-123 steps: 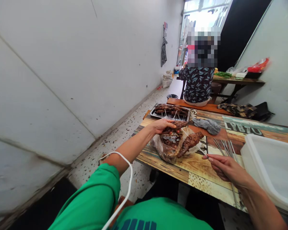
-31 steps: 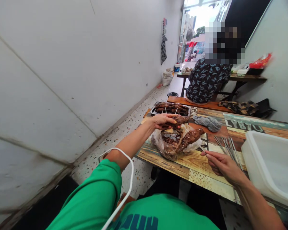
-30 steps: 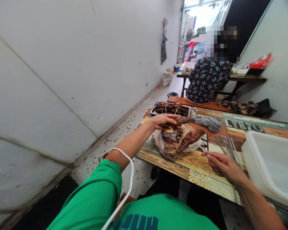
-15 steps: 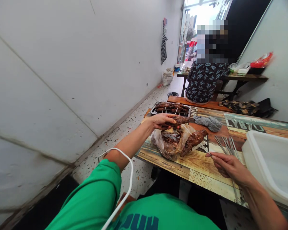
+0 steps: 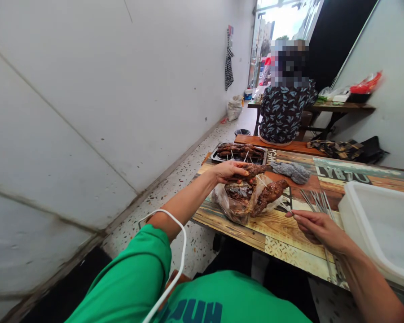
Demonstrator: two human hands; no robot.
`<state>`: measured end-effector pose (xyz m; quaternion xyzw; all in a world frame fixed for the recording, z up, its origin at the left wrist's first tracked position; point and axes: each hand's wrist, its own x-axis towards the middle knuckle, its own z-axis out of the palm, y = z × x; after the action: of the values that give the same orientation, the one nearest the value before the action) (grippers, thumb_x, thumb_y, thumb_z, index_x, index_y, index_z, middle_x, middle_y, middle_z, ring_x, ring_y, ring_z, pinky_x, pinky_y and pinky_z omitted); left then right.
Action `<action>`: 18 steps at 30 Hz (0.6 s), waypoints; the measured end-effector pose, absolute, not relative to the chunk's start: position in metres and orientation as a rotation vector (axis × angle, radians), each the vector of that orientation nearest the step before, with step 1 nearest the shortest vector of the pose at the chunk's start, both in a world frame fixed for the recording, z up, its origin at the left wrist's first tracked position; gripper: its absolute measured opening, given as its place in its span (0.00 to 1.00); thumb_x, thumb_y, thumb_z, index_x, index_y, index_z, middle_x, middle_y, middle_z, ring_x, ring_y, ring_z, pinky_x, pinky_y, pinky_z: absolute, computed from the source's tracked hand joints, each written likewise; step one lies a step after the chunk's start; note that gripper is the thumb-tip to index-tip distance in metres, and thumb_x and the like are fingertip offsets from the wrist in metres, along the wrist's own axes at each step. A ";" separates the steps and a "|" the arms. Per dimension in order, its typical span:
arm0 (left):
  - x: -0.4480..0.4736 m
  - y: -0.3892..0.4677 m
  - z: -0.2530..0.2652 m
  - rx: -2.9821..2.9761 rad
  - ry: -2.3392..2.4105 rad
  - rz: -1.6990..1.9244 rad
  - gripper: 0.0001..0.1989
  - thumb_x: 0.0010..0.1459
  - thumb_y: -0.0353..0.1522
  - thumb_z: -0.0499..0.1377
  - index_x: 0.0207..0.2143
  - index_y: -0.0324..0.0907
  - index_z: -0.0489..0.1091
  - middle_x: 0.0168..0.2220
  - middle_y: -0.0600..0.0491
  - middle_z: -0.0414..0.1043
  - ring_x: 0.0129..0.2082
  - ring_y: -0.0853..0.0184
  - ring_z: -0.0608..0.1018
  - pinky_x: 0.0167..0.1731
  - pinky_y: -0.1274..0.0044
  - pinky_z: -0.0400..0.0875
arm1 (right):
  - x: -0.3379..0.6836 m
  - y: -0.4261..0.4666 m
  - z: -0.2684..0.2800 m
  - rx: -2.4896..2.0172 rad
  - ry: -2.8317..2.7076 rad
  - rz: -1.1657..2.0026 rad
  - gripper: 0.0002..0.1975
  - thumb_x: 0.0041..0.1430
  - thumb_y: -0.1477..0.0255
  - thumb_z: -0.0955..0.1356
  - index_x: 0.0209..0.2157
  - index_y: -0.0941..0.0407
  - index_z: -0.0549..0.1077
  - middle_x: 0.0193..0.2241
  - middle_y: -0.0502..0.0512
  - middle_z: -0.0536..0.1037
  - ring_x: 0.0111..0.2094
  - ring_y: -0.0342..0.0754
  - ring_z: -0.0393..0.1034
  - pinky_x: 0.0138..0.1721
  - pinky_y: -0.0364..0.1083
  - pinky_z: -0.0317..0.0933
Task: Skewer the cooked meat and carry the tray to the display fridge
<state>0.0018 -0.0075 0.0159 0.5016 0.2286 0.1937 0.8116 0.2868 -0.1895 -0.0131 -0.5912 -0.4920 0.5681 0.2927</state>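
Observation:
My left hand (image 5: pixel 230 171) is wrapped round a dark brown, glossy piece of meat (image 5: pixel 253 170) above an open clear plastic bag (image 5: pixel 225 204). More dark glazed meat (image 5: pixel 239 190) lies inside the bag. A larger meat piece (image 5: pixel 270 196) leans at the bag's right side. My right hand (image 5: pixel 318 229) pinches a thin, pale skewer (image 5: pixel 285 206) between thumb and fingers, its far end close to that larger piece. Whether the skewer's tip is in the meat I cannot tell. Several metal skewers (image 5: pixel 318 201) lie just beyond my right hand.
A tray (image 5: pixel 213 157) of skewered meat stands at the table's far left, with a grey glove (image 5: pixel 291 172) to its right. A white plastic tub (image 5: pixel 352 215) stands at the right. Beyond the wooden bench (image 5: pixel 249 141), another person (image 5: pixel 279 112) sits facing away.
My right hand has shifted slightly left with the skewer. My left hand keeps its hold on the meat, almost still. The person ahead has moved a little, the head now lower and more left.

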 end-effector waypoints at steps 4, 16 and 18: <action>0.002 -0.009 0.015 1.069 0.527 0.450 0.26 0.48 0.22 0.63 0.53 0.38 0.71 0.35 0.47 0.78 0.30 0.67 0.80 0.17 0.86 0.66 | 0.281 -0.183 -0.019 -1.531 -1.263 1.553 0.39 0.43 0.44 0.72 0.46 0.62 0.70 0.17 0.37 0.46 0.17 0.34 0.39 0.17 0.39 0.33; -0.002 -0.005 0.018 1.051 0.589 0.445 0.27 0.46 0.22 0.65 0.52 0.38 0.72 0.35 0.46 0.79 0.29 0.67 0.80 0.18 0.86 0.66 | 0.286 -0.180 -0.015 -1.654 -1.570 1.196 0.39 0.46 0.39 0.66 0.41 0.63 0.75 0.15 0.41 0.50 0.17 0.36 0.42 0.19 0.41 0.35; -0.002 -0.008 0.019 1.059 0.572 0.418 0.27 0.47 0.22 0.64 0.52 0.37 0.72 0.34 0.47 0.79 0.28 0.68 0.80 0.17 0.86 0.65 | 0.293 -0.181 -0.013 -1.675 -1.629 1.148 0.41 0.46 0.38 0.65 0.41 0.63 0.76 0.15 0.42 0.50 0.18 0.36 0.42 0.19 0.41 0.34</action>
<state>-0.0017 -0.0077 0.0186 0.4943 0.2672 0.1950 0.8039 0.2930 -0.1813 -0.0135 -0.6202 -0.6033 0.4252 0.2659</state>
